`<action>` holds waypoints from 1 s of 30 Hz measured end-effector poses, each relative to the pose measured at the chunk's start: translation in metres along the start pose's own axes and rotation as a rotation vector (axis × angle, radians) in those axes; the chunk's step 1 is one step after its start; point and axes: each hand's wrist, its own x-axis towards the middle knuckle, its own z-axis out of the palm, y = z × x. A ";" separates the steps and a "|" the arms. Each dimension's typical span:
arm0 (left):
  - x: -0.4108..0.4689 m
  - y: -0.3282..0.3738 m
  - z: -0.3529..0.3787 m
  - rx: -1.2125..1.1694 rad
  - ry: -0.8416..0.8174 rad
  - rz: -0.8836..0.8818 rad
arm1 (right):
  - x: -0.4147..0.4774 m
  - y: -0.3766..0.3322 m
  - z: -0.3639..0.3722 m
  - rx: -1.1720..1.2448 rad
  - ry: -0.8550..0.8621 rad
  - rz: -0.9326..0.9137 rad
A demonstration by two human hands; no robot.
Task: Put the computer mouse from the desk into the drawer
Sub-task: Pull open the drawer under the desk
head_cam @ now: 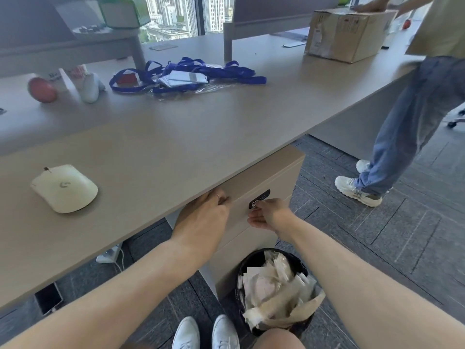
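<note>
A cream-white computer mouse (65, 188) lies on the beige desk (156, 147) at the near left, untouched. Under the desk's edge stands a drawer cabinet whose top drawer (264, 180) is closed and carries a black lock plate (259, 199). My left hand (206, 210) curls its fingers over the top edge of that drawer front, just below the desktop. My right hand (269, 214) pinches a small key in the lock plate.
A black waste bin (276, 293) full of paper stands on the floor in front of the cabinet. Blue lanyards with badges (186, 75), a red ball (42, 89) and a cardboard box (349, 34) are on the desk. Another person (407, 117) stands at the right.
</note>
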 end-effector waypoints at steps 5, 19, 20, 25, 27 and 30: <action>-0.002 0.000 0.002 0.005 0.029 -0.005 | 0.007 0.010 0.001 0.058 0.039 -0.035; -0.005 0.002 0.010 0.087 0.008 -0.028 | -0.078 0.081 -0.084 0.091 0.133 -0.095; -0.006 0.003 0.010 0.090 -0.002 -0.033 | -0.085 0.085 -0.090 0.088 0.142 -0.097; -0.018 0.012 0.010 0.095 -0.022 -0.062 | -0.112 0.104 -0.111 0.103 0.187 -0.099; -0.022 0.013 0.011 0.089 -0.036 -0.071 | -0.118 0.108 -0.116 0.102 0.194 -0.098; -0.023 0.012 0.011 0.104 -0.051 -0.072 | -0.120 0.113 -0.122 0.110 0.201 -0.090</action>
